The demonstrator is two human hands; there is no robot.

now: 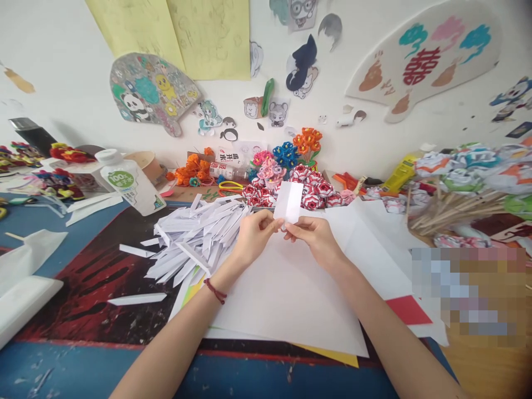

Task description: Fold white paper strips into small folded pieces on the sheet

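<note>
Both my hands pinch the lower edge of a small folded piece of white paper (289, 200), held upright above the desk. My left hand (258, 235) has thumb and fingers closed at its lower left corner. At the lower right, my right hand (312, 237) grips it the same way, the two thumbs almost meeting. Beneath my hands lie large white sheets (286, 299). Left of my left hand is a heap of folded white paper strips (199, 238). A single strip (137, 299) lies apart on the dark mat.
Red-and-white paper flowers (318, 191) stand just behind the paper. A white bottle (131, 183) is at back left. Wooden sticks (457, 210) and more paper flowers (465, 166) crowd the right. A red card (409, 310) lies under the right forearm's side. The wall (233, 22) rises behind.
</note>
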